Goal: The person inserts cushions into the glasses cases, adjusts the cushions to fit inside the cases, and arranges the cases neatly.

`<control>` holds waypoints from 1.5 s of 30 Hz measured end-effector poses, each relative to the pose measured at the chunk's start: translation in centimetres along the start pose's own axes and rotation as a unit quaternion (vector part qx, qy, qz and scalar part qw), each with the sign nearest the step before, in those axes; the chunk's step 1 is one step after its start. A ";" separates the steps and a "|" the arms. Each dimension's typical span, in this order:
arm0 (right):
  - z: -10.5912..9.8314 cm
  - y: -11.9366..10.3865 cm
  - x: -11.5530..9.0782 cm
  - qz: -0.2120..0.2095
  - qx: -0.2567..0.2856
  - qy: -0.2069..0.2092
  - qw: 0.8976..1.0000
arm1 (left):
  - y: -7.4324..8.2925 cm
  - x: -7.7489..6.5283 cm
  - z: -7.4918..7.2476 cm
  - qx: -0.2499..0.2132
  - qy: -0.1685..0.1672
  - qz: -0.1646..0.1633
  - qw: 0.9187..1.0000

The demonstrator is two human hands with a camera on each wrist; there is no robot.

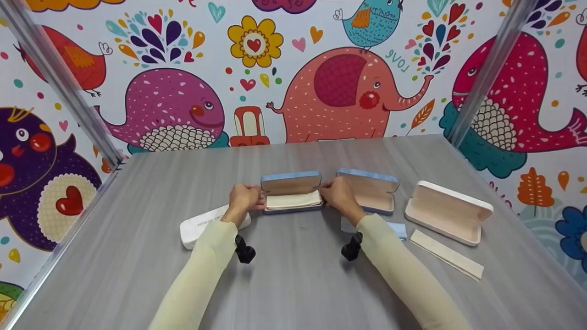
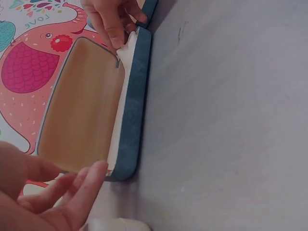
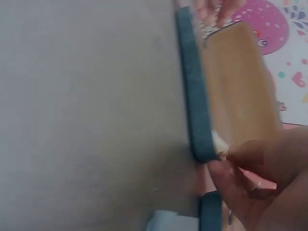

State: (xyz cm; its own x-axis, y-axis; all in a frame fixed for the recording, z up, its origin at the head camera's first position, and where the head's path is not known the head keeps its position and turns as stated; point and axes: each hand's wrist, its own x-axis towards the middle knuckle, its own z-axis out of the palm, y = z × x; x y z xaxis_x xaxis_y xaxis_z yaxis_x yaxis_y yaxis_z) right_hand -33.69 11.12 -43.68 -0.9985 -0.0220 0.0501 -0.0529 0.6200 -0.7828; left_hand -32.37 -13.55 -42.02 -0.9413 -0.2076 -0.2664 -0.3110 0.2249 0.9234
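Note:
In the head view, a blue glasses case stands open at the middle of the table, with a folded cream cleaning cloth lying in its base. My right hand is at the case's right end. There its thumb and finger pinch a raised corner of the cloth, as the right wrist view shows. At the opposite end is my left hand. Its fairly straight fingers touch the case's end by the cloth edge. The lid leans back, tan inside.
Right of the middle case stands a second open blue case, partly behind my right hand. A light blue cloth lies before it. Farther right are an open white case and a folded cream cloth. A closed white case lies by my left wrist.

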 end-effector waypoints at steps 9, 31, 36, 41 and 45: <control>-1.7 -1.7 0.7 0.136 0.100 -0.011 0.986 | 1.2 -0.5 -0.3 0.107 0.007 0.011 0.994; -0.7 -3.3 1.7 0.168 0.111 -0.103 0.974 | 2.4 0.0 0.1 0.097 -0.076 -0.052 0.991; -1.1 -3.3 1.7 0.173 0.136 -0.117 0.968 | 2.4 0.1 -0.2 0.077 -0.085 -0.045 0.992; -1.4 -3.3 1.6 0.186 0.142 -0.125 0.964 | 2.3 0.2 -0.4 0.068 -0.093 -0.046 0.992; -1.4 -3.3 1.6 0.200 0.146 -0.131 0.960 | 2.0 0.2 -0.5 0.085 -0.086 -0.044 0.992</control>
State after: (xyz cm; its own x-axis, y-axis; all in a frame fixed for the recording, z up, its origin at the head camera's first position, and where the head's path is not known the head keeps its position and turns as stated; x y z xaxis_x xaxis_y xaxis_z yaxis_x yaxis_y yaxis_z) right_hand -35.12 10.17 -40.11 -0.9068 -0.0491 -0.4187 0.3720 0.3739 -0.8496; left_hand -33.13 -13.62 -40.14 -0.9133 -0.0721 -0.4007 -0.3972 0.3742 0.8380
